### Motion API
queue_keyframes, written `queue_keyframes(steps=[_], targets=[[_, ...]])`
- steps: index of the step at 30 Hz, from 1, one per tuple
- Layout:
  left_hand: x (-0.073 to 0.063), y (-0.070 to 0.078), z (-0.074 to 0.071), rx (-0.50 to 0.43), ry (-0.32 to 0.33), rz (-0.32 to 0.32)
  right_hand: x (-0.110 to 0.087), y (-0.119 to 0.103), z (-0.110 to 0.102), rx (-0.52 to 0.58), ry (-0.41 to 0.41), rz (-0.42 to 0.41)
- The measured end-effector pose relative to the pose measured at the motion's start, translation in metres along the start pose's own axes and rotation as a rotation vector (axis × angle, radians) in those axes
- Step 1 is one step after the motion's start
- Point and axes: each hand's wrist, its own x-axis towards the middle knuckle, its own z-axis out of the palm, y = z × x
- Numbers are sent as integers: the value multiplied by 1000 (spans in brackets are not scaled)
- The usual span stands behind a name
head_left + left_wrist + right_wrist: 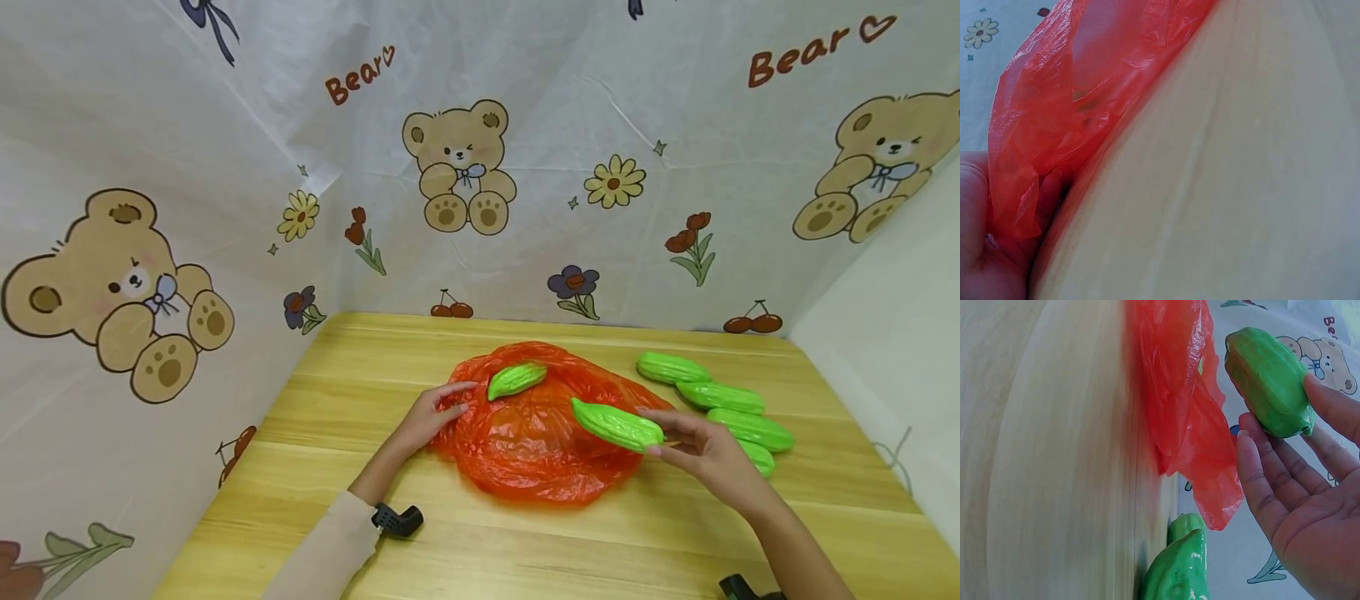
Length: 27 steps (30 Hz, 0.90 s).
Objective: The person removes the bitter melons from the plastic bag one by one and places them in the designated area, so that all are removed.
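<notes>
A red plastic bag [540, 450] lies spread on the table with its mouth facing up. My left hand [422, 421] grips the bag's left rim, and the film [1019, 206] passes between thumb and fingers in the left wrist view. One green, ridged bitter melon [517, 380] rests in the bag near its far left side. Over the bag's right part, my right hand [708, 454] pinches another bitter melon [617, 425] by its near end. That held melon [1269, 381] is clear of the table in the right wrist view, between thumb and fingertips.
Several more bitter melons [720, 397] lie in a slanting row at the right, partly behind my right hand. The wooden table [337, 375] meets a bear-print sheet [525, 275] at its back and left. A thin pale cord [894, 458] hangs at the right edge.
</notes>
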Motion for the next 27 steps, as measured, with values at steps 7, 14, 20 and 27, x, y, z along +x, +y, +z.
queue_keyframes(steps=[7, 14, 20, 27], targets=[[0, -1, 1, -10, 0, -5, -7, 4, 0, 4, 12, 19], [0, -1, 0, 15, 2, 7, -14, 8, -2, 16, 19, 33], [0, -1, 0, 36, 8, 28, -18, 9, -2, 30, 15, 28], [0, -1, 0, 20, 4, 22, -24, 12, -3, 42, 15, 7]])
